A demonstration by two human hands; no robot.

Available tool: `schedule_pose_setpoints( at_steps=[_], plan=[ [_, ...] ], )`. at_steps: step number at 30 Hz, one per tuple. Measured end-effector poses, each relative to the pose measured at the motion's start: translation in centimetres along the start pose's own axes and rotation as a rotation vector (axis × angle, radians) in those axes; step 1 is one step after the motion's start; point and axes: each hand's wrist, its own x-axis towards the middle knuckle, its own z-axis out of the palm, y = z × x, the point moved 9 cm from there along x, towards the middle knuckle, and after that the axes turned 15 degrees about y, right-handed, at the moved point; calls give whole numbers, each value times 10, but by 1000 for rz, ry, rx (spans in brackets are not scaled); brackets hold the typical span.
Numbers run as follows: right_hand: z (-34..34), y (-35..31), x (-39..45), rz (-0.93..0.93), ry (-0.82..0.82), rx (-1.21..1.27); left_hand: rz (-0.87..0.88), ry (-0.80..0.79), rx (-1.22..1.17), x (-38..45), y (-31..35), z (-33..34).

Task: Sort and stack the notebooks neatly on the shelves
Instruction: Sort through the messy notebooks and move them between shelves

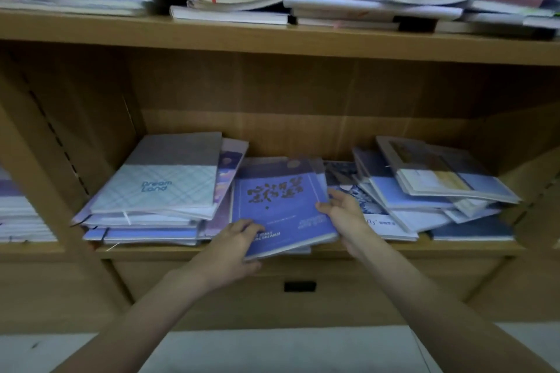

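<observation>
Three heaps of notebooks lie on the lower shelf [303,248] of a wooden bookcase: a left pile [151,212] topped by a pale checked cover, a blue notebook [278,206] with gold lettering on a small stack in the middle, and a slumped, fanned-out right pile [430,191]. The upper shelf [272,39] carries more stacked notebooks, cut off by the frame's top edge and blurred at the right. Both arms reach forward: the left hand [233,247] grips the blue notebook's near left corner, thumb on top, while the right hand [344,210] holds its right edge, thumb on the cover.
</observation>
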Motion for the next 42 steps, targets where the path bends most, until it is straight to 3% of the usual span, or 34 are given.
schedule_pose_setpoints(
  at_steps=[3,7,14,18,24,31,35,39,42],
  plan=[
    [19,-5,22,-1,-30,-90,13,39,168,10,-1,5],
    [34,10,28,14,-222,-406,9,36,357,20,-8,16],
    [10,20,11,-168,-319,-584,-82,18,298,38,-30,8],
    [16,16,11,-386,-210,-768,-137,22,290,42,-31,10],
    [2,7,7,-531,-126,-811,-221,33,331,41,-27,12],
    [-84,-8,18,-604,86,-886,-40,121,252,52,33,21],
    [-135,-15,32,-518,250,-688,5,130,174,70,66,28],
    [-191,14,53,-35,476,56,11,135,113,90,92,36],
    [-200,29,69,167,548,368,78,86,107,100,115,48]
  ],
)
